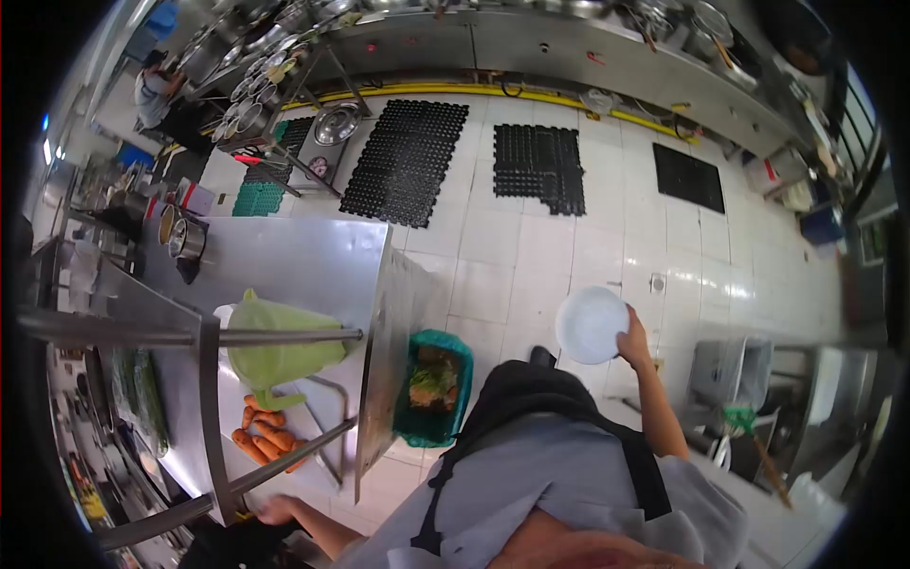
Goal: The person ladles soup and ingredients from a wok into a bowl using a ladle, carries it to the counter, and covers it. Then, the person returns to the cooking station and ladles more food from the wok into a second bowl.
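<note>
My right hand (633, 339) grips the rim of a round white bowl (590, 325), holding it out over the tiled floor. Low on the left, my left hand (277, 510) is beside the metal rack post, near the steel table (322, 248); its fingers are blurred, and I cannot make out whether they touch anything. On that table several carrots (270, 438) lie on a white board. A light green plastic jug (284, 351) lies above them, partly behind the rack rails.
A bin with a green liner (463, 356) holding food scraps stands against the table. Black floor mats (406, 156) lie ahead. To the right are a grey bin (725, 372) and a wooden-handled tool (773, 474). A person (156, 95) works at the far left.
</note>
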A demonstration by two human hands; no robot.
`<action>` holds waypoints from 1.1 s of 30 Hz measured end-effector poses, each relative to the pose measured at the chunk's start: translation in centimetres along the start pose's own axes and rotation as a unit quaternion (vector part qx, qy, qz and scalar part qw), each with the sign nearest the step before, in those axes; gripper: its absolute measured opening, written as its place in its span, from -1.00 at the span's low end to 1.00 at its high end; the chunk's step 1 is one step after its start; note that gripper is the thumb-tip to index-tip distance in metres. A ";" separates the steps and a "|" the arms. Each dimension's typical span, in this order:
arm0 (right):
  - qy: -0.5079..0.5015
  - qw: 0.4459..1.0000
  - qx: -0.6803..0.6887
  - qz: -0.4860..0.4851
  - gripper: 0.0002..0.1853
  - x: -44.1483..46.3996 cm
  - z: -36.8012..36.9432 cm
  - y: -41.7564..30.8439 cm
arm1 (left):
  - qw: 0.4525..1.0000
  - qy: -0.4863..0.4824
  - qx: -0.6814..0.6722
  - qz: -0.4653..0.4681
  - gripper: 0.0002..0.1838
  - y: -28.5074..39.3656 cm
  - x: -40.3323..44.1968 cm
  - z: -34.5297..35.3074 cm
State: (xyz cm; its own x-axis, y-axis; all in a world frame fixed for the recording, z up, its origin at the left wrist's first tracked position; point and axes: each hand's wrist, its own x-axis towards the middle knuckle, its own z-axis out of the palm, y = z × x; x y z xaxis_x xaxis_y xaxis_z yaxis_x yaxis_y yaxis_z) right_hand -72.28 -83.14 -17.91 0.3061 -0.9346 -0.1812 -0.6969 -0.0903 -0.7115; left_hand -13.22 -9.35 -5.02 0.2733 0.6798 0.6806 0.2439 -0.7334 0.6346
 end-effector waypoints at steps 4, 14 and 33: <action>-0.063 0.981 -0.136 -0.120 -0.12 13.8 -0.1 -13.2 | 0.969 -0.147 0.178 0.090 -0.71 -4.3 -16.5 -15.4; -0.258 0.944 0.202 -0.039 -0.21 40.9 5.3 -34.2 | 0.396 -0.895 -0.174 0.104 -0.61 29.6 -51.6 -5.4; -0.303 0.914 -0.094 -0.254 -0.31 98.5 35.3 -54.3 | 0.445 -0.727 -0.278 -0.444 -0.33 81.2 -66.4 30.2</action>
State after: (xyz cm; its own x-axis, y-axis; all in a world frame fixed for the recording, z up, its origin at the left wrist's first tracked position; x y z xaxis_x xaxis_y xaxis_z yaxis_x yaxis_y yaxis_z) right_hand 18.62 -158.19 -21.12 0.8839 -0.3993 -0.2437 -0.4475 -0.5700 -0.6891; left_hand 16.52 -114.20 -9.73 0.7105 -0.3191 -0.6272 0.6983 0.2087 0.6848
